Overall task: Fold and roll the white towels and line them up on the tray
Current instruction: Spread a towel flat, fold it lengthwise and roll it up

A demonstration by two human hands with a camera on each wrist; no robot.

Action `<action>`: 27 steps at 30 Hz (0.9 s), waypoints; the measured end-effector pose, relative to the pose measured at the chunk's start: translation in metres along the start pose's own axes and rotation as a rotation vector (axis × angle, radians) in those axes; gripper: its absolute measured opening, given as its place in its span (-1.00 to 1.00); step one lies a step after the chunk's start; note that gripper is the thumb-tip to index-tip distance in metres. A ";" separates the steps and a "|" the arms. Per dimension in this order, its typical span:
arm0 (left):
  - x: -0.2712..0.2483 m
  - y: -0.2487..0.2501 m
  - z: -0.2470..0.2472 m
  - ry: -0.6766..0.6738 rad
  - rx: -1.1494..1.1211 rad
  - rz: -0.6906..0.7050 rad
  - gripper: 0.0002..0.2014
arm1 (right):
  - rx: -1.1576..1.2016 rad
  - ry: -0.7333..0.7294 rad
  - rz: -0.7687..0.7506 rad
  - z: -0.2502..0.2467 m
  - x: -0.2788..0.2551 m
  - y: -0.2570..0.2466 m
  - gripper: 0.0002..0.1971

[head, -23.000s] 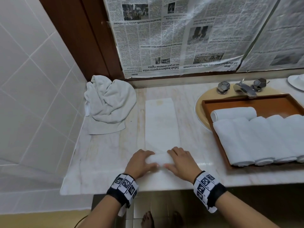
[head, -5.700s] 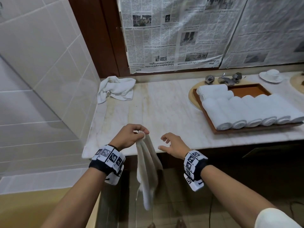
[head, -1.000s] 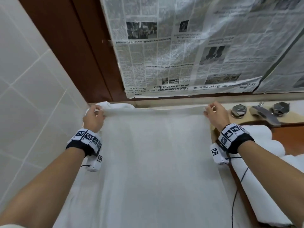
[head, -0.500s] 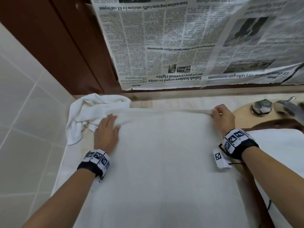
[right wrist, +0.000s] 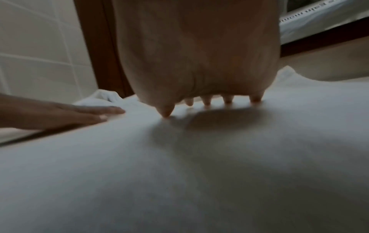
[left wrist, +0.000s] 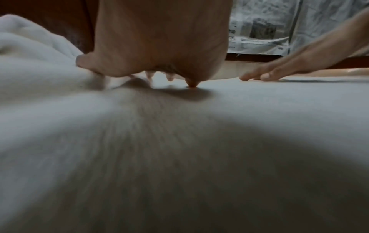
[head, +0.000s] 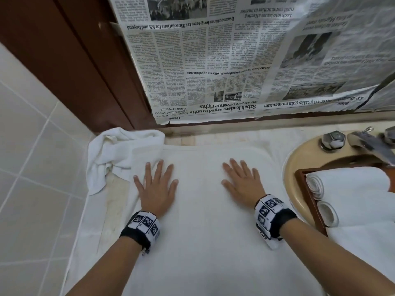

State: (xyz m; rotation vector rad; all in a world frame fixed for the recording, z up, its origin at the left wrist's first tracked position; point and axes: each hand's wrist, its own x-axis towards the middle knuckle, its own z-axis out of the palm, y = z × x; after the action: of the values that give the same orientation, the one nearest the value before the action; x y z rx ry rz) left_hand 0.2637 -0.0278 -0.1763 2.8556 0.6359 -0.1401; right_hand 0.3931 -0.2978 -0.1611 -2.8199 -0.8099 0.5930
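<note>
Head cam has both hands down flat on the spread towel [head: 205, 242], which covers most of the marble counter [head: 111, 201] out to its near edge. Left hand [head: 157, 186] and right hand [head: 242, 183] are well apart, fingers straight and fanned, palms pressing the cloth, gripping nothing. Both sit toward the far end of the spread towel, closer to the wall.

Just past the spread towel's far-left corner there's a crumpled towel [head: 115, 154] bunched against the brown door frame [head: 70, 67], and the spread one overlaps its edge. Off the right side of the spread towel sits the wooden tray [head: 307, 199], over the beige sink [head: 299, 154], with rolled towels [head: 350, 195] inside, two spiral ends facing this way. The spread towel's right edge seems to drape over the tray's near end, hard to say for sure.

Faucet [head: 372, 144] is behind the tray, and newspaper [head: 224, 60] is stuck up on the wall behind it all.

Wrist cams are blurry, but both show fingertips [right wrist: 227, 100] touching cloth.
</note>
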 end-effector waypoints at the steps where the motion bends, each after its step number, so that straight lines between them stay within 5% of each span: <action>1: 0.003 -0.003 -0.002 -0.023 0.015 -0.017 -0.42 | -0.025 -0.003 0.017 0.000 0.001 0.006 -0.37; 5: 0.006 -0.023 -0.008 -0.096 -0.010 0.005 -0.41 | -0.036 0.031 0.148 -0.001 0.000 0.047 -0.36; 8: -0.001 -0.023 -0.016 -0.031 -0.168 0.043 -0.41 | -0.004 0.069 0.204 -0.006 -0.011 0.059 -0.33; 11: -0.019 -0.005 -0.022 0.065 -0.229 0.038 -0.39 | 0.032 0.115 0.089 -0.001 -0.025 0.039 -0.33; 13: -0.033 0.008 -0.019 0.006 -0.219 0.034 -0.37 | 0.028 0.078 0.016 0.010 -0.036 0.021 -0.34; 17: -0.047 -0.004 -0.007 -0.128 -0.119 -0.080 -0.37 | 0.013 0.014 0.102 0.017 -0.040 0.032 -0.32; 21: -0.060 -0.031 -0.008 -0.093 -0.122 -0.082 -0.42 | 0.009 0.018 0.206 0.004 -0.050 0.054 -0.29; 27: -0.105 -0.013 0.000 -0.150 -0.134 0.003 -0.42 | 0.059 0.027 0.065 0.027 -0.103 0.010 -0.22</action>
State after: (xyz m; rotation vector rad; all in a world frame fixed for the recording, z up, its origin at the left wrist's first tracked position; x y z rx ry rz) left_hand 0.1630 -0.0588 -0.1639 2.6865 0.5878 -0.2960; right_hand 0.3069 -0.3610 -0.1541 -2.8030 -0.6864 0.5775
